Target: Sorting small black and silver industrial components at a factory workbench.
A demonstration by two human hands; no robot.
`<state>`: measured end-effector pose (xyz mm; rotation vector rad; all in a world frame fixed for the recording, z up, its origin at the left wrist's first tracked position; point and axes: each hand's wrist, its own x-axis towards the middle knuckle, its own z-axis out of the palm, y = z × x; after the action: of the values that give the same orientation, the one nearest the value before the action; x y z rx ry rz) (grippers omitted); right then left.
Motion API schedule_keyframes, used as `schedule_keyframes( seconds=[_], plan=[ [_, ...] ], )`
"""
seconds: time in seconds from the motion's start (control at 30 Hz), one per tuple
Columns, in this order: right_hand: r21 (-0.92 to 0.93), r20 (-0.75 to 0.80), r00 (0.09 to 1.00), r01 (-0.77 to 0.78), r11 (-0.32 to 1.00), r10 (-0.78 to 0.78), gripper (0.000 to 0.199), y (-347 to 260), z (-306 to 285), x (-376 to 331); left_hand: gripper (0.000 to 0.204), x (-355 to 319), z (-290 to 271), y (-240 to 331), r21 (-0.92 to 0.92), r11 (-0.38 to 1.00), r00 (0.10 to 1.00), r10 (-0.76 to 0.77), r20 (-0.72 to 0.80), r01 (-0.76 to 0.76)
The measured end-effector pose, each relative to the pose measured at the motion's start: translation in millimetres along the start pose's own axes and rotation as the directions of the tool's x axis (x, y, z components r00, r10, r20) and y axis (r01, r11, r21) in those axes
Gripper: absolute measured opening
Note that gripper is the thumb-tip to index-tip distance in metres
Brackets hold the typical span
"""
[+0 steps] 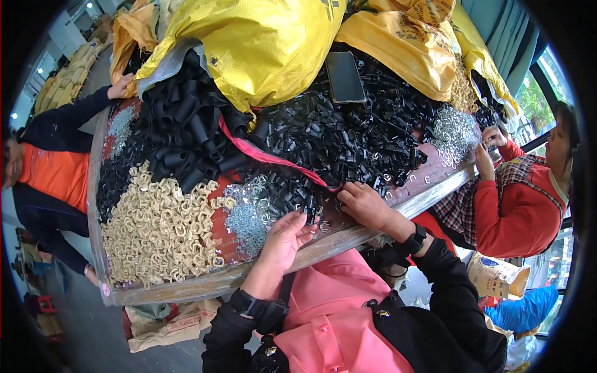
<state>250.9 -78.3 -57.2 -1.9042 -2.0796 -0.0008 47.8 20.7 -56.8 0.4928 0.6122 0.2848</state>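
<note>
Two hands: left [287,239] pinching black clip [309,217], right [365,204] flat on table [348,231], yellow sacks [261,43] behind.

A small black plastic clip [309,214] stands upright at the fingertips of the left hand [285,239], pinched at its lower end. Just above and to the right lies the heap of black clips [348,137] — glossy, tangled, piled loosely — its near edge under the right hand [367,205]. Small silver wire springs [249,217] lie scattered just left of the left hand.
</note>
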Motion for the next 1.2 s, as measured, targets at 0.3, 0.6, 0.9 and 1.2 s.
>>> schedule_keyframes(
  seconds=[0.3,0.6,0.9,1.2],
  plan=[
    [0.266,0.1,0.977,-0.211,0.941,0.191,0.013,-6,-6,3,0.016,-3,-1,-3,0.002,1.0,1.0,0.0,0.017,0.0],
    [0.765,0.348,0.915,-0.402,0.503,0.202,0.022,-13,-18,10,0.021,1,3,-2,0.007,0.999,0.996,0.035,0.087,-0.036],
    [0.798,0.369,0.929,-0.308,0.518,-0.016,0.041,-25,-32,14,0.02,1,9,-2,-0.017,0.997,0.982,0.072,0.174,-0.07],
    [0.827,0.33,0.944,-0.277,0.489,-0.023,0.042,-37,-24,22,0.024,-7,-3,8,0.046,0.996,0.972,0.061,0.225,-0.073]
  ],
)
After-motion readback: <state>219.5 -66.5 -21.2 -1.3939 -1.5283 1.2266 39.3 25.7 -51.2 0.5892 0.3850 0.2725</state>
